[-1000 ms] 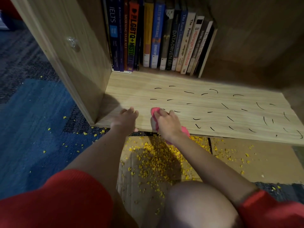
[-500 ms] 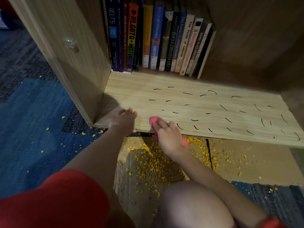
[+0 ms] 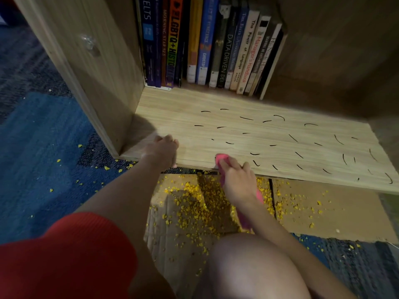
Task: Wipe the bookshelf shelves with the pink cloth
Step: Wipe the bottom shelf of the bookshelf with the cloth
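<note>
Head view: R hand [image 3: 235,180] grips pink cloth [image 3: 222,158], pressing it on shelf [image 3: 280,152] right at front edge; cloth tail hangs off the edge under the wrist. L hand [image 3: 160,151] holds same edge near side panel [image 3: 97,72], fingers bent on top, thumb under. Scattered black marks [image 3: 246,118] run mid to R; books [image 3: 216,46] stand along back L, bare board btwn. Below, yellow crumbs [image 3: 194,203] on cardboard [image 3: 345,212].
</note>
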`<state>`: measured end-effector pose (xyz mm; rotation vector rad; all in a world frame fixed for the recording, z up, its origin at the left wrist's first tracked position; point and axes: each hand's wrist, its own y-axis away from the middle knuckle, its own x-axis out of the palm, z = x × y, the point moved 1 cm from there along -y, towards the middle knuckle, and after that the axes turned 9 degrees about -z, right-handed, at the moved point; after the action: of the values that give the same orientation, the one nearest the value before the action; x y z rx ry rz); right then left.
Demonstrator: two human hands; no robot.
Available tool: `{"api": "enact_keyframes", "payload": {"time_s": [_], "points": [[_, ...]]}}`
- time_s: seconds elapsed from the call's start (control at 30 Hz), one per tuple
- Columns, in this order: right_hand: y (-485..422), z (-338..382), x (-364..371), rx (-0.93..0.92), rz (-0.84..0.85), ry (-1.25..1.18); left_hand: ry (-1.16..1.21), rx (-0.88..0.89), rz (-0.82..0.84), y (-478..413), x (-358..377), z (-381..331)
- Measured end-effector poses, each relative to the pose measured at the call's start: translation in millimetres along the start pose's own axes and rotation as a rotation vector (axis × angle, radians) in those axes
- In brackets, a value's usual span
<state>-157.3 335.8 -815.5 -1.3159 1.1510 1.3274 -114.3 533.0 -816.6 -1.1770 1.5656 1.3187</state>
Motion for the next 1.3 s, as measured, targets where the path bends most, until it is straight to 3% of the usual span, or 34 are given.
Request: {"api": "enact_keyframes", "payload": {"time_s": [0.23,0.4,0.6,0.8,1.0,1.17,1.3], "points": [[3.6,20.6,2.5,-0.116,0.044,-0.035,-0.098,0.028,-0.009,1.6,1.6,0.6],[-18.1,1.4,-0.6,0.018,0.004,-0.019,-0.13,0.064,0.005,-2.6,5.4,4.0],[11.3,15.2,-0.8,-0.12,0.061,-0.075,-0.083,0.075,-0.014,-4.5,7.0,6.6],[-14.4,-2.0,-4.7,0.034,0.036,-0.019,-0.108,0.049,-0.017,-1.7,2.2,0.7],[9.9,12.7,-5.4,-0.119,0.062,-0.049,-0.094,0.043,-0.034,-3.3,4.3,2.7],[-14.5,3.2,-3.9,0.007,0.044,0.0,-0.162,0.088,-0.036,1.9,2.5,0.8],[-13.2,21.1,-3.7,-0.086,0.058,-0.043,-0.163,0.093,-0.035,3.8,0.7,-1.7]]}}
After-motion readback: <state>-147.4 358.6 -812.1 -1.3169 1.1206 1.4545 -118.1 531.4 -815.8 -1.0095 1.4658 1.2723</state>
